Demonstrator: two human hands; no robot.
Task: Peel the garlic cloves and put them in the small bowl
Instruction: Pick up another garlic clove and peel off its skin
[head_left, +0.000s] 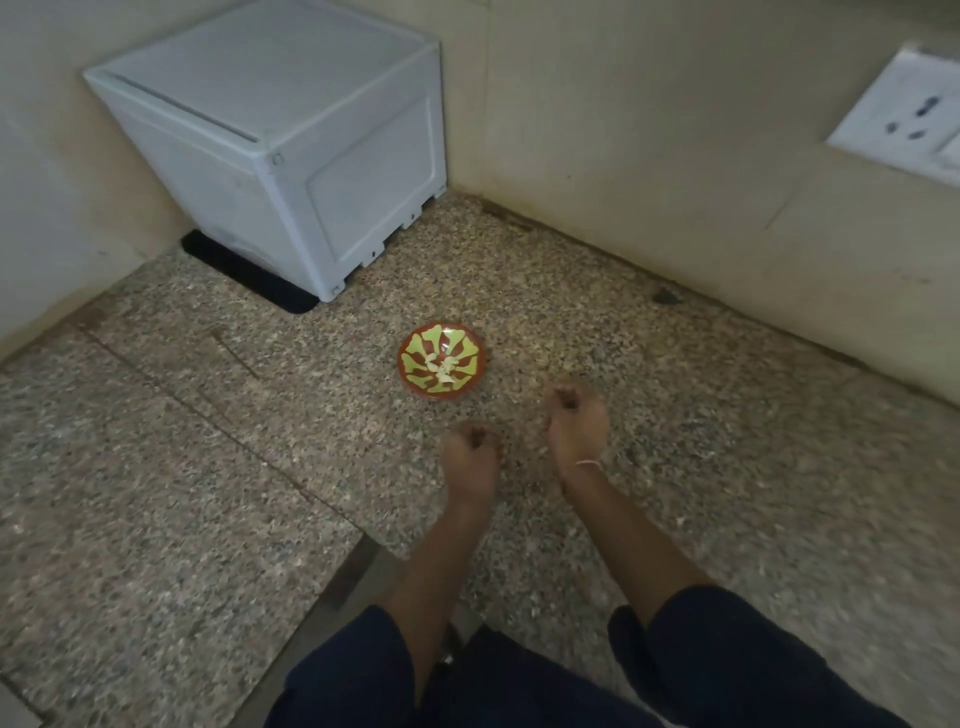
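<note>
Speckled granite countertop (208, 493); white plastic box (291, 140), upper left; left hand (470, 454) and right hand (576, 418), lower centre, fingers curled, contents indiscernible; small bowl (410, 358), centre, just above both hands, containing pale garlic cloves (442, 370).

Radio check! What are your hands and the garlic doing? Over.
Left hand, right hand: fingers curled, contents unclear. Garlic bits in small bowl, just ahead of hands. Nothing between hands and bowl.

Speckled granite counter (156, 467), beige walls (623, 130), white box (291, 130), wall socket (904, 109)
</note>
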